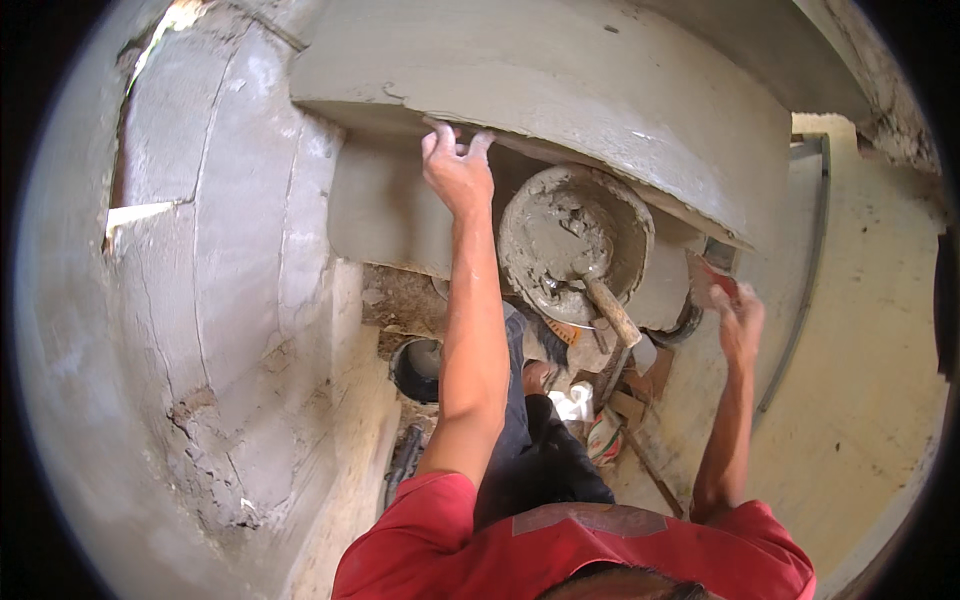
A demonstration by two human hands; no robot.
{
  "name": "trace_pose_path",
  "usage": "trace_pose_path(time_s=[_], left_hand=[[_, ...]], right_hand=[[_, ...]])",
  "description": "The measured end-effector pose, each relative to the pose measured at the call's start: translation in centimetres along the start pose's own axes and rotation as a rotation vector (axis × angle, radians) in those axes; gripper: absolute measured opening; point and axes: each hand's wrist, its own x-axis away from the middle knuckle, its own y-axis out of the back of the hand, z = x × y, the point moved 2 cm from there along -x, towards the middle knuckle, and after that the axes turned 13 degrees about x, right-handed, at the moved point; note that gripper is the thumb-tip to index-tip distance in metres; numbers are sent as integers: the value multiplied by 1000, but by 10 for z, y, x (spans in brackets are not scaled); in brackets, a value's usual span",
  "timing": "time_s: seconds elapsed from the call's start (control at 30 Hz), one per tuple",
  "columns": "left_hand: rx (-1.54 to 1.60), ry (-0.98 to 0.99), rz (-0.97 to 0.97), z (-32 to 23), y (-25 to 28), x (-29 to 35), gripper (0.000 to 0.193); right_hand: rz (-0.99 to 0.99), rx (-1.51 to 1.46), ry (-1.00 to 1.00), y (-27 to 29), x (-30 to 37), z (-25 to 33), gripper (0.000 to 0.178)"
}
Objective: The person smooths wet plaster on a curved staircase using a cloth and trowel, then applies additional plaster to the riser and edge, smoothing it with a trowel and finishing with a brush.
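My left hand (pixel 460 175) reaches up to the lower edge of a plastered concrete slab (pixel 560 75). Its fingers are bent against that edge, and a small reddish spot shows between them; what they grip is mostly hidden. Out to the right, my right hand (pixel 740 318) is closed on a flat red and grey hand tool (pixel 708 278), which looks like a scraper. Between my arms stands a round bucket (pixel 642 245) with wet grey mortar (pixel 560 235) in it. A tool with a wooden handle (pixel 612 312) rests in the mortar, its handle over the near rim.
A cracked grey wall (pixel 240 220) rises at left, with a bright gap in it. Below sits a dark bucket (pixel 415 370). Scraps and a wooden stick (pixel 652 470) lie near my legs. At right, a dark thin strip (pixel 805 290) runs along a yellowish surface (pixel 870 310).
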Motion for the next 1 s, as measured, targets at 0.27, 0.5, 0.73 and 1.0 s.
trace_pose_path(time_s=[0.27, 0.5, 0.73, 1.0], left_hand=[[-18, -58, -26, -2, 1, -2, 34], [-40, -16, 13, -5, 4, -1, 57], [53, -53, -39, -4, 1, 0, 73], [24, -47, -33, -5, 0, 0, 47]], right_hand=[[465, -1005, 182, 2, -99, 228, 25], [385, -506, 437, -25, -119, 303, 25], [-5, 198, 1870, -111, -202, 442, 24], [348, 342, 1713, -131, -234, 413, 25]])
